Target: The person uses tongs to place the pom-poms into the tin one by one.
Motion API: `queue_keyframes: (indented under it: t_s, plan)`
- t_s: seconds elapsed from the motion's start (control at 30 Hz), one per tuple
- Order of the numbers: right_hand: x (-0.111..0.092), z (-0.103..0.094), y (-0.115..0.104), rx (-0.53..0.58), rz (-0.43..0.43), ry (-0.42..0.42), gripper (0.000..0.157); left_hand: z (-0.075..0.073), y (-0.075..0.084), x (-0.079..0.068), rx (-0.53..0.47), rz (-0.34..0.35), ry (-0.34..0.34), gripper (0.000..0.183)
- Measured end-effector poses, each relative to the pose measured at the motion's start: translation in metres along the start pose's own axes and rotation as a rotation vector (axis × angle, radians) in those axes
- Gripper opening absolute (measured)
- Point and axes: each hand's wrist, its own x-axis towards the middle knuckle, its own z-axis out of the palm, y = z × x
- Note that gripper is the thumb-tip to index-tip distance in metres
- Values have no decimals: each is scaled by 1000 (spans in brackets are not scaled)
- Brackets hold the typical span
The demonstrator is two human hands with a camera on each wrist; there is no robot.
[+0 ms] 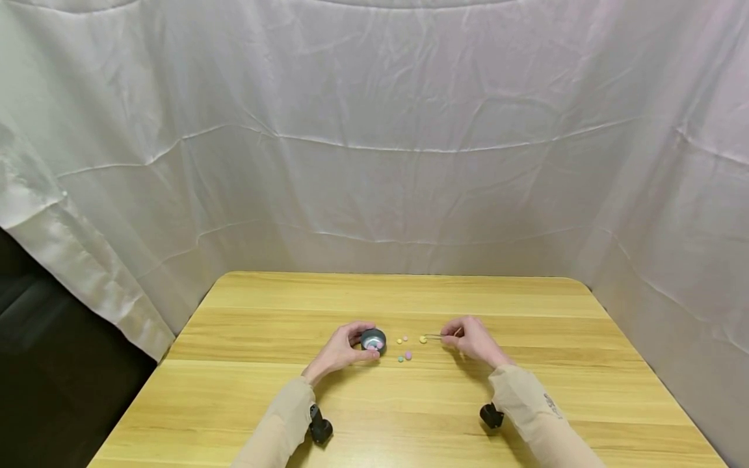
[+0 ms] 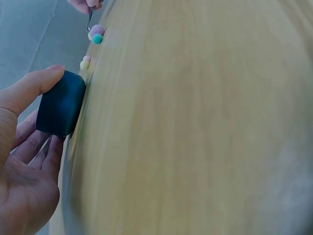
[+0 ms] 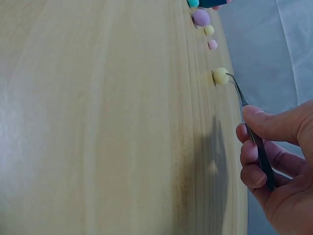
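Note:
My left hand (image 1: pixel 341 351) holds a small dark round bowl (image 2: pixel 62 104) at the table, thumb on one side and fingers on the other. Pink and pale pieces lie inside it in the head view. In my right hand (image 1: pixel 473 341) is a pair of metal tweezers (image 3: pixel 260 159), pinched between thumb and fingers. Its bent tips meet a larger yellow pompom (image 3: pixel 220 76), right of the others. Between the hands lie a small yellow pompom (image 1: pixel 399 341), a small pink one (image 1: pixel 405 338), a purple one (image 1: pixel 408 355) and a teal one (image 1: pixel 400 359).
Everything rests on a wood-grain table (image 1: pixel 409 422) with rounded far corners. Pale curtains (image 1: pixel 374 195) hang behind it and along the sides. A dark area (image 1: pixel 52 364) shows beyond the table at the left.

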Motion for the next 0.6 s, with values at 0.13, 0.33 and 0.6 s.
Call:
queue_keyframes:
  t_s: [0.13, 0.33, 0.6]
  plan:
    - [1, 1, 0, -9, 0, 3, 8, -1, 0, 0, 9, -1, -3, 63]
    - [2, 2, -2, -34, 15, 11, 7, 0, 1, 0, 1, -5, -5, 63]
    - [3, 4, -4, -56, 44, 23, 8, 0, 1, 0, -3, 3, 0, 63]
